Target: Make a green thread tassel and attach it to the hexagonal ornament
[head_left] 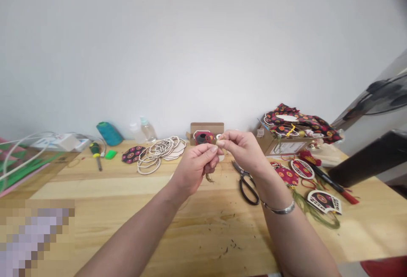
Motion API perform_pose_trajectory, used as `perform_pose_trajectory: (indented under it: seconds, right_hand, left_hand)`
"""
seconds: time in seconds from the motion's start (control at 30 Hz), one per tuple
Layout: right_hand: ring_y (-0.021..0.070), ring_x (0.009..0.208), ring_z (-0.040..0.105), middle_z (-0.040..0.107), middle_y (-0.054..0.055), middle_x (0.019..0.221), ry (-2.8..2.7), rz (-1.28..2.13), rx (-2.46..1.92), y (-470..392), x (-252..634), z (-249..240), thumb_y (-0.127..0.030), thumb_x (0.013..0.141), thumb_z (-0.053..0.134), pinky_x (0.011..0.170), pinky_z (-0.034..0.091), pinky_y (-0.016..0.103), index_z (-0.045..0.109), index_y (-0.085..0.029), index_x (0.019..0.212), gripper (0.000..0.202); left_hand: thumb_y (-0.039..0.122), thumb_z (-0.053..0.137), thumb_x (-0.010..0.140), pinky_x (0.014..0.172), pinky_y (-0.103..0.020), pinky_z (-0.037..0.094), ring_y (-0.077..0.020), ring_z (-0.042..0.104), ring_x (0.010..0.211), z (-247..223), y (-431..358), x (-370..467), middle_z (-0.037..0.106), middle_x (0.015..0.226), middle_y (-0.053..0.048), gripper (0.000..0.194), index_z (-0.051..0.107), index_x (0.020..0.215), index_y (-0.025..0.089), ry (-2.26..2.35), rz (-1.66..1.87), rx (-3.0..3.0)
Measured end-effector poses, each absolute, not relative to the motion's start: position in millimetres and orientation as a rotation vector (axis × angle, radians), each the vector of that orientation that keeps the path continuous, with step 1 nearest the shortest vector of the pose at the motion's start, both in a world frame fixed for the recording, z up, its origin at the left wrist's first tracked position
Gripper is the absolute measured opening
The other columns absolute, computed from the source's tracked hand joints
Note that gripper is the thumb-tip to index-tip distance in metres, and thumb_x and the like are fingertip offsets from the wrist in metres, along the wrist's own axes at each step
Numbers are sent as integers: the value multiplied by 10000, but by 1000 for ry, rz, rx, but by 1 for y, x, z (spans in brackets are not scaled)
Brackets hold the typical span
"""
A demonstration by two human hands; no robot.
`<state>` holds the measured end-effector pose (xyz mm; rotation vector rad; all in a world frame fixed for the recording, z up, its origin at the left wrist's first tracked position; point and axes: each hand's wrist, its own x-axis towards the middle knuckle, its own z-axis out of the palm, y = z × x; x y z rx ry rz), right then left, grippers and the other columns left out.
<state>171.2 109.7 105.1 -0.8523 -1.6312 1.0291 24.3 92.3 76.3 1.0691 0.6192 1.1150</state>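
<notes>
Both hands are raised over the middle of the wooden table point(197, 234), their fingertips almost meeting. My left hand point(199, 164) is closed, its thumb pressed to its fingers, and thin olive threads point(209, 178) hang below it. My right hand point(237, 146) pinches something small at its fingertips, too tiny to make out. Behind the hands stands a small open cardboard box point(207, 126) with a patterned piece point(203, 138) in it. Black-handled scissors point(247, 186) lie beside my right forearm.
Wooden cutout frames point(159, 152), a teal thread spool point(109, 133), bottles point(147, 129) and a screwdriver point(96, 153) are at left. At right are a cardboard box point(284, 144) heaped with fabric, patterned ornaments point(323, 202), a marker point(330, 182) and a black cylindrical object point(369, 158).
</notes>
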Motion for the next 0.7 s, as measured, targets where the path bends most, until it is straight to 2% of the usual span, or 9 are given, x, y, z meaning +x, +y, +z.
perform_pose_trajectory:
  seconds: [0.27, 0.5, 0.6, 0.7]
  right_hand:
    - [97, 531, 478, 601, -14, 563, -1584, 937, -920, 104, 172, 104, -240, 747, 615, 530, 386, 238, 612, -162, 643, 130]
    - [84, 451, 496, 519, -49, 459, -1360, 1225, -801, 99, 171, 107, -311, 763, 646, 466, 371, 220, 606, -159, 719, 164]
    - [81, 441, 500, 556, -33, 473, -1337, 1359, -735, 98, 174, 107, -360, 779, 632, 474, 395, 225, 609, -159, 749, 205]
    - [71, 430, 492, 591, -9, 517, -1320, 1398, -714, 97, 175, 109, -403, 771, 637, 416, 342, 202, 585, -162, 723, 252]
  left_hand:
    - [328, 567, 856, 546, -226, 308, -96, 385, 567, 74, 92, 22, 473, 597, 22, 200, 632, 770, 159, 642, 1073, 1197]
    - [331, 579, 851, 724, -271, 384, -144, 491, 760, 70, 95, 20, 593, 807, -30, 199, 675, 797, 164, 678, 1084, 1382]
    - [319, 609, 832, 860, -303, 385, -175, 539, 903, 70, 96, 21, 637, 874, -44, 181, 701, 792, 168, 627, 1074, 1410]
    - [301, 631, 819, 936, -312, 364, -186, 547, 1006, 72, 96, 20, 658, 969, -53, 159, 724, 787, 177, 632, 1058, 1459]
